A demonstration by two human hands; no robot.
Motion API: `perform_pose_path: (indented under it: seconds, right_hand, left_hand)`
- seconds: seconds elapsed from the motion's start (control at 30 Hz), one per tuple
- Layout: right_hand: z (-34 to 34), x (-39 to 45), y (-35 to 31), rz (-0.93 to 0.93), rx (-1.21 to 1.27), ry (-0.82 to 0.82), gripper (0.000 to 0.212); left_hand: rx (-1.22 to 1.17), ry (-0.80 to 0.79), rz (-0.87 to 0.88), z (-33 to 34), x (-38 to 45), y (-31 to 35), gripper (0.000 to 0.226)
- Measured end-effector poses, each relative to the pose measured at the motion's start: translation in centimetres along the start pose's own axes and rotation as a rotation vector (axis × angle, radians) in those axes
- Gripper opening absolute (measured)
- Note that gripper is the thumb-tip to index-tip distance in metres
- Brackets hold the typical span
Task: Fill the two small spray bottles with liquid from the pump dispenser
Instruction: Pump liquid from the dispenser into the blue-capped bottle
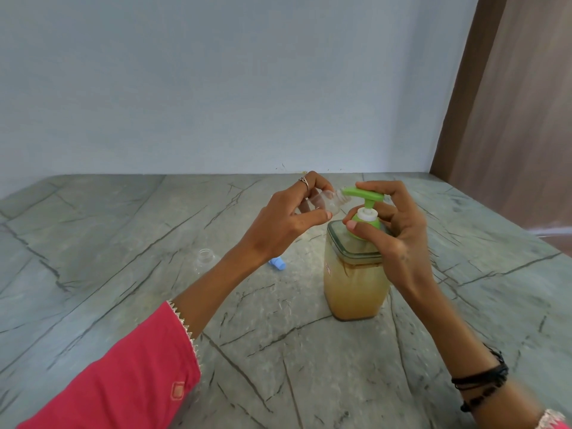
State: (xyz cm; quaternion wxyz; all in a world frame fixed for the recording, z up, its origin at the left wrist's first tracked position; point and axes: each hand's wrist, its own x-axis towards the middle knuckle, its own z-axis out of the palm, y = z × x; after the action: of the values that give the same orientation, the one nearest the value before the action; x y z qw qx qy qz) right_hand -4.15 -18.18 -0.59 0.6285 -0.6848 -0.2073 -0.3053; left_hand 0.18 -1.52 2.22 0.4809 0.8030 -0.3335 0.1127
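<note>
Filling first bottle (325,201): your left hand (288,218) pinches it tilted, mouth at green spout (349,191). Your right hand (399,230) curls around pump head, fingers on top, thumb at collar. Bottle looks empty. Dispenser (356,283) stands on table (123,243). Second bottle (205,258) uncapped, blue cap (277,263) near it. Next: keep mouth under spout, press slowly.

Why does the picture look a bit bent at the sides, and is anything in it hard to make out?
Head view: the wide lens bows the counter edges and the wooden panel; light is soft, shadows faint; the clear bottle in the left hand and the second clear bottle nearly vanish against the stone; the right hand on the green pump looks slightly smeared.
</note>
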Motion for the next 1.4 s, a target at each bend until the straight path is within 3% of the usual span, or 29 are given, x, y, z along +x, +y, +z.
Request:
perform_pose_path:
  seconds: [0.23, 0.57, 0.9, 1.4]
  right_hand:
    - [-0.06, 0.12, 0.08, 0.011, -0.005, 0.004, 0.036]
    - [0.04, 0.43, -0.22, 0.073, 0.011, 0.059, 0.025]
    - [-0.01, 0.0, -0.21, 0.004, -0.027, 0.02, 0.039]
    - [0.04, 0.5, -0.3, 0.07, 0.045, 0.043, 0.031]
  left_hand:
    - [-0.001, -0.002, -0.001, 0.02, 0.05, 0.13, 0.02]
    - [-0.021, -0.038, -0.015, 0.22, 0.03, -0.33, 0.031]
    - [-0.033, -0.016, -0.017, 0.03, 0.15, -0.02, 0.018]
    - [-0.034, -0.028, -0.007, 0.03, 0.11, 0.08, 0.02]
